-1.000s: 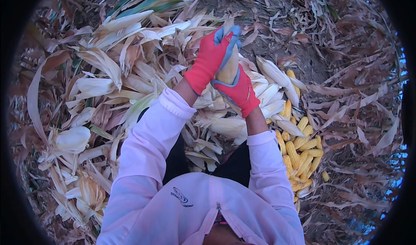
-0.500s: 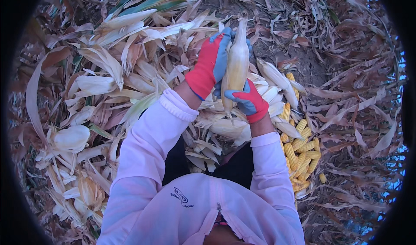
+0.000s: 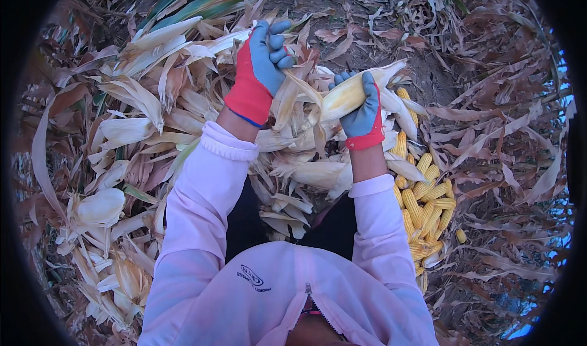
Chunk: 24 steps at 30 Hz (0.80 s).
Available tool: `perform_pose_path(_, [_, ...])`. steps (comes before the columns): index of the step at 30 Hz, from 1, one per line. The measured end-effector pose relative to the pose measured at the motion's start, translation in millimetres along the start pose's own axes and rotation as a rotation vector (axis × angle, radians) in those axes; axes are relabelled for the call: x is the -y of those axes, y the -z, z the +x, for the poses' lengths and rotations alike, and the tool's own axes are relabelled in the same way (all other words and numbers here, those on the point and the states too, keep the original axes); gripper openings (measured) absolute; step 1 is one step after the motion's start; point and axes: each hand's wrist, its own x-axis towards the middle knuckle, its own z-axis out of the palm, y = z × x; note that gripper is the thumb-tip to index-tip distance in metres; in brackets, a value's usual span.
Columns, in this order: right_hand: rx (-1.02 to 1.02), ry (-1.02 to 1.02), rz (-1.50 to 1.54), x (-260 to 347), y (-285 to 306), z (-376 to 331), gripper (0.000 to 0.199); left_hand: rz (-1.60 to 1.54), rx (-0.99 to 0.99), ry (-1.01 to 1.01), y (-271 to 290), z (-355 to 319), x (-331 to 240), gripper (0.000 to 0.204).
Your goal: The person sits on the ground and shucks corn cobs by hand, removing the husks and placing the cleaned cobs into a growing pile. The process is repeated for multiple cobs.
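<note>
An ear of corn (image 3: 345, 100), still mostly wrapped in pale husk, lies tilted across my right hand (image 3: 365, 112), which is closed round it in a red and grey-blue glove. Its husk tip points up and right. From the ear's lower left end, a peeled strip of corn husk (image 3: 304, 88) stretches up to my left hand (image 3: 262, 65). That hand, gloved the same way, has its fingers curled on the strip's end.
A large heap of stripped husks (image 3: 177, 110) spreads to the left and under my hands. Bare yellow corn cobs (image 3: 425, 208) are piled on the right, with unpeeled ears (image 3: 400, 115) beside them. Dry leaves (image 3: 489, 224) and soil surround everything.
The ear has turned from upright to slanting right, now in my right hand. My left hand has moved left, away from the ear, pulling a husk strip out from it.
</note>
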Motion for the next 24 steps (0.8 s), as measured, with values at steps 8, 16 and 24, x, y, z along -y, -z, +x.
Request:
perform_pose_path(8, [-0.154,0.264,0.114,64.6,32.1,22.1,0.032,0.126,-0.079,-0.028,19.8,8.4,-2.2,0.044])
perform_pose_path(16, [-0.35,0.379,-0.046,60.8,57.0,30.8,0.037,0.965,0.053,-0.826,-17.2,-14.2,31.1,0.063])
perform_pose_path(24, [-0.101,0.449,-0.129,52.2,11.9,5.5,0.033,1.787,0.324,-0.444,-8.1,-33.3,107.2,0.074])
